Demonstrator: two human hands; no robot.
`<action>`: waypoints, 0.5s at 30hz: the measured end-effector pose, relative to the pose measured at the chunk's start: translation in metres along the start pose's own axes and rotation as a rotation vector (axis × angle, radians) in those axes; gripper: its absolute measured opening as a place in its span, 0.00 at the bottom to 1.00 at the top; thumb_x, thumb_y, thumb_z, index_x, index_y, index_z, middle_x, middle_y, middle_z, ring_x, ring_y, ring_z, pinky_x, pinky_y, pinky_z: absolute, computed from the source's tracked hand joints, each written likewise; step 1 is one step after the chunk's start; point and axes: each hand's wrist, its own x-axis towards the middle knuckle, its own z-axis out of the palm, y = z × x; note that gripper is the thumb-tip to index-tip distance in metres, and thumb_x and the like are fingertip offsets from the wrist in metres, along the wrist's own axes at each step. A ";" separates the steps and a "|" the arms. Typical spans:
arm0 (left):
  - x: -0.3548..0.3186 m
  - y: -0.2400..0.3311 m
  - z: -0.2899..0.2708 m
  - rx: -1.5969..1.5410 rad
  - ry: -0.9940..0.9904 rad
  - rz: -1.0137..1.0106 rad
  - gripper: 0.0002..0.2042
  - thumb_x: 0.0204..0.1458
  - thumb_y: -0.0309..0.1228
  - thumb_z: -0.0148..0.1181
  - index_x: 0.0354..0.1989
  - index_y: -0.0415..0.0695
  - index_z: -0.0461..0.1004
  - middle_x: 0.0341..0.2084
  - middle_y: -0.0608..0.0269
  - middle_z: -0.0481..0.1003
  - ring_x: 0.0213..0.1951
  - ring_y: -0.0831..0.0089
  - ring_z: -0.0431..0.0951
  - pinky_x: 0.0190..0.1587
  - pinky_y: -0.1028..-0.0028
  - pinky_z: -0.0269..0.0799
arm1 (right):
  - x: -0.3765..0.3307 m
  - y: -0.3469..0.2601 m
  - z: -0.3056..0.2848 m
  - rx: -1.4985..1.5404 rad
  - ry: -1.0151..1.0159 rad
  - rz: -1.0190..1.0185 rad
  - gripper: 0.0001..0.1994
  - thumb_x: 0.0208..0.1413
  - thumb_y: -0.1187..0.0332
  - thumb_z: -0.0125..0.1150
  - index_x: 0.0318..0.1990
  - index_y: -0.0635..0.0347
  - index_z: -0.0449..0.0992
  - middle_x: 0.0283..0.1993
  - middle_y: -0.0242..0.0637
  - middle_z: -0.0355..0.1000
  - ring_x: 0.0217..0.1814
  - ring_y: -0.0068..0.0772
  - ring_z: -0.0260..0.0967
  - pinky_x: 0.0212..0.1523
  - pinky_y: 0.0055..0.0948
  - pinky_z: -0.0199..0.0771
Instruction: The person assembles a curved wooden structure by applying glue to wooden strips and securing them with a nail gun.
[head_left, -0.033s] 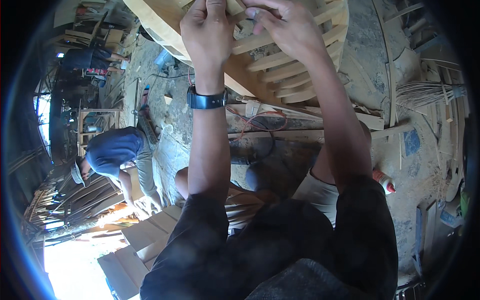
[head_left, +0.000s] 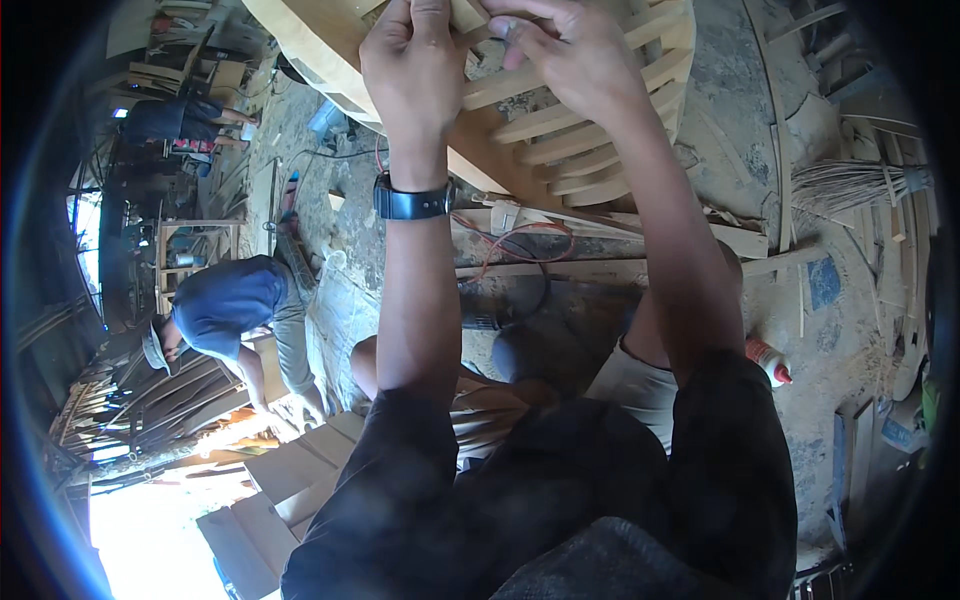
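A pale wooden frame with curved ribs (head_left: 575,145), shaped like a small boat hull, fills the top middle of the head view. My left hand (head_left: 415,75), with a black watch (head_left: 413,200) on the wrist, is over its left part. Its fingers are closed together, the tips partly cut off by the upper edge, so what they grip is hidden. My right hand (head_left: 583,62) is over the ribs, its fingers curled in a pinch towards the left hand. Anything between them is too small to make out. A short wooden strip (head_left: 469,16) shows between both hands.
A bottle with a red tip (head_left: 768,362) lies by my right knee. Red and black cords (head_left: 520,245) lie below the frame beside long planks (head_left: 600,222). A bundle of thin sticks (head_left: 850,190) is at right. A person in blue (head_left: 230,300) bends over at left near flat boards (head_left: 300,465).
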 end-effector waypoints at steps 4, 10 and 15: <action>0.004 -0.007 -0.008 0.078 -0.012 0.033 0.21 0.68 0.43 0.49 0.38 0.36 0.80 0.28 0.66 0.79 0.31 0.82 0.74 0.36 0.78 0.71 | -0.003 0.006 0.007 0.183 0.049 0.009 0.13 0.62 0.75 0.56 0.52 0.69 0.76 0.42 0.43 0.79 0.40 0.30 0.77 0.40 0.26 0.75; 0.004 -0.009 -0.012 0.145 -0.003 0.066 0.20 0.68 0.41 0.49 0.39 0.36 0.81 0.30 0.65 0.80 0.31 0.83 0.74 0.38 0.76 0.72 | -0.003 -0.006 0.002 0.230 -0.006 0.105 0.13 0.62 0.77 0.55 0.53 0.68 0.76 0.34 0.40 0.76 0.32 0.26 0.73 0.35 0.25 0.74; 0.000 -0.002 -0.008 -0.098 -0.060 -0.006 0.20 0.69 0.42 0.48 0.36 0.38 0.78 0.27 0.67 0.77 0.29 0.80 0.73 0.32 0.78 0.71 | -0.005 -0.003 0.007 0.283 0.006 0.059 0.13 0.62 0.77 0.55 0.52 0.68 0.76 0.33 0.38 0.76 0.31 0.24 0.72 0.34 0.25 0.73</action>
